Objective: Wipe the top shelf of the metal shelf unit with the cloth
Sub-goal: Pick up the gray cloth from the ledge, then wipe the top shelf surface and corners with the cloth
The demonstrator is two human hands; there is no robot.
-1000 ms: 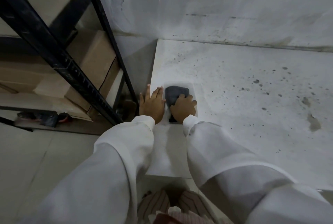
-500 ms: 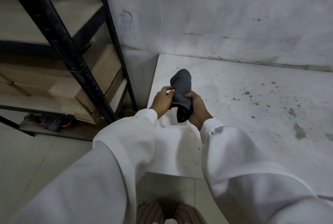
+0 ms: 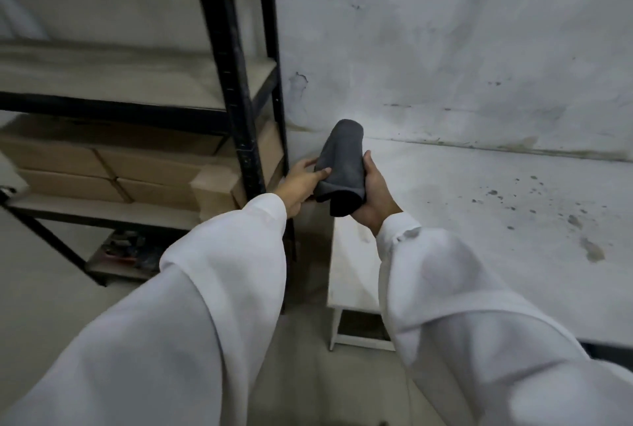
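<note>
The cloth (image 3: 342,165) is dark grey and folded into a thick bundle that stands nearly upright, with a rounded top and a darker open fold at the bottom. It is held in the air, the left hand (image 3: 301,182) pinching its left edge and the right hand (image 3: 375,192) curled round its lower right side. Just to its left stands the metal shelf unit (image 3: 236,100), with black slotted uprights and black rails carrying pale boards. The uppermost shelf board in view (image 3: 137,79) is bare and dull, and the uprights run on past the top edge.
</note>
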